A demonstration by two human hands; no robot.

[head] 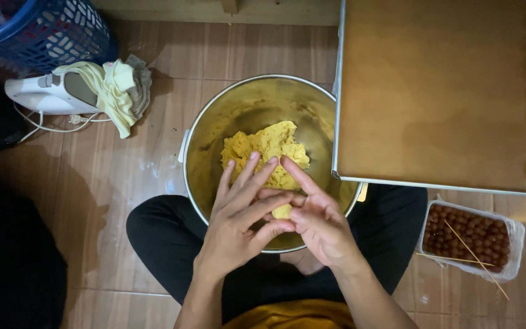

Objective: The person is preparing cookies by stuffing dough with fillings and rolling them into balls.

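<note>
Sat cross-legged on the tiled floor [111, 183], steel mixing bowl [248, 106] between the knees. Left hand [238, 213] and right hand [318, 222] met over the bowl's near rim, palms facing, fingers straight, pressed on a small lump of yellow dough [282, 211] caught between them; only its pale lower edge showed below the fingers. Neither hand curled into a fist; both flat against the lump.

Behind the hands, in the bowl's middle, lay the main mass of yellow dough [266, 149], rough, crumbly and torn at the edges, bare steel all round it.

Tight to the bowl's right rim, and overlapping it, stood a flat brown baking tray [445, 91] with a metal edge. Right of the bowl, past the knee, sat a clear plastic tub of small brown balls [467, 237] with thin wooden skewers [476, 259] across it. Left of the bowl was open floor, then a white hand mixer [41, 94] draped with a yellow cloth [114, 91], and a blue basket [50, 27] beyond.
</note>
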